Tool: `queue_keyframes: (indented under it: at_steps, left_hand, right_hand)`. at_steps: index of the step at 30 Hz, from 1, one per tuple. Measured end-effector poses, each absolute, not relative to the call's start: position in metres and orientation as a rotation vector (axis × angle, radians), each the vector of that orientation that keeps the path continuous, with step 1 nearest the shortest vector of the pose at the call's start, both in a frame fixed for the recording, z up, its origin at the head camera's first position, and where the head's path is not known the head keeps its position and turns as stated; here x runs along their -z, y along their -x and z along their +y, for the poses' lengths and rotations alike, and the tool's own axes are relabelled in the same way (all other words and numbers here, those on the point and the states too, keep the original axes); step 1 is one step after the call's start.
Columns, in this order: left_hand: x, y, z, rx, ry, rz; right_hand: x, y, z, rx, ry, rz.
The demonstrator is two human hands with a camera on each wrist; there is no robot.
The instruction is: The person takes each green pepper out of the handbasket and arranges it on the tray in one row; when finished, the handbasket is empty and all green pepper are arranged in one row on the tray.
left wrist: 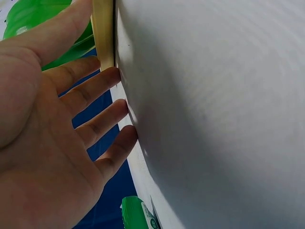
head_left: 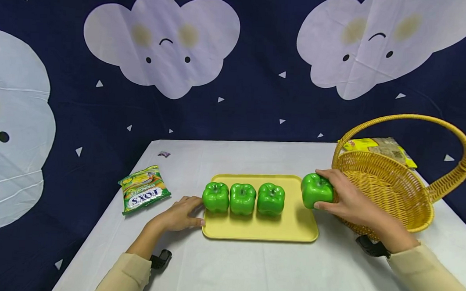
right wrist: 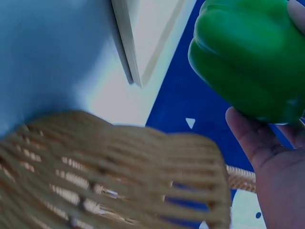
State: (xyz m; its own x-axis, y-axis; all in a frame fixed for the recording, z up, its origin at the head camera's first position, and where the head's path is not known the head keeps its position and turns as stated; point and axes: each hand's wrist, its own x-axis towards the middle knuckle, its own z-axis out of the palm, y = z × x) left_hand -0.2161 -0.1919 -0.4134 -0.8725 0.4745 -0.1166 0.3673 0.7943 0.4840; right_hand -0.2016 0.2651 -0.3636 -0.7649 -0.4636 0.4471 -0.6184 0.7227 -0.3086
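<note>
My right hand (head_left: 346, 199) grips a green bell pepper (head_left: 316, 191) between thumb and fingers, over the right edge of a yellow tray (head_left: 228, 229). In the right wrist view the held pepper (right wrist: 252, 62) is off the surface, with the wicker basket (right wrist: 119, 167) close below it. Three more green bell peppers (head_left: 242, 199) stand in a row on the tray's left and middle part. My left hand (head_left: 183, 214) is at the tray's left edge, its thumb touching or very near the rim. Its fingers (left wrist: 95, 90) are spread and loosely extended, holding nothing.
A wicker basket (head_left: 381, 193) with a tall arched handle stands right of the tray. Behind it lies a yellow packet (head_left: 383, 149). A green Fox's packet (head_left: 144, 190) lies at the left, and a small purple wrapper (head_left: 164, 153) farther back.
</note>
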Motion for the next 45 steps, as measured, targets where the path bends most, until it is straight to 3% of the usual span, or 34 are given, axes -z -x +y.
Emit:
queue_keyframes:
  at_steps: [45]
  left_hand:
    - [0.412,0.216,-0.191,-0.685,-0.655,2.750]
  right_hand:
    - [0.396,0.215,0.239,-0.678,-0.836,-2.766]
